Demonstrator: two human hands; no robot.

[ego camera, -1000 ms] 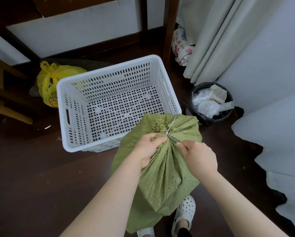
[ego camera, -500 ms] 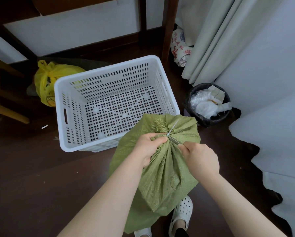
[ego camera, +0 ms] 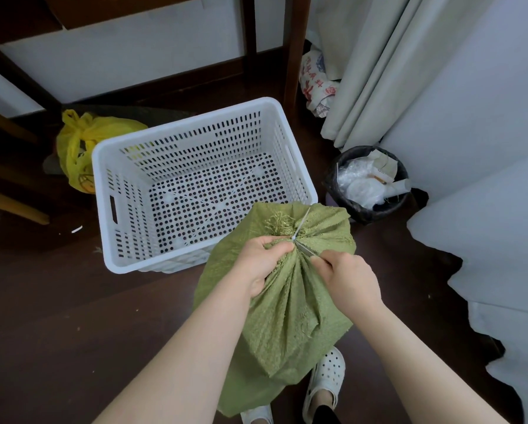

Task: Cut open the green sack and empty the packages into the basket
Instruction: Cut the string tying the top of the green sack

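The green sack point(ego camera: 287, 307) stands on the floor just before the white basket point(ego camera: 99, 179), its neck cinched by a white zip tie point(ego camera: 302, 223). The left hand point(ego camera: 261, 264) grips the gathered neck. The right hand point(ego camera: 348, 281) is closed round a small blade point(ego camera: 305, 250) at the tie. A black bin point(ego camera: 333, 182) nearby holds crumpled plastic and paper.

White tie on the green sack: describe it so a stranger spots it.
Start at the white basket on the dark floor; the green sack stands before it. At the sack's gathered neck, beyond the left hand and right hand, a thin white tie juts out, the only white strip among frayed green fibres.
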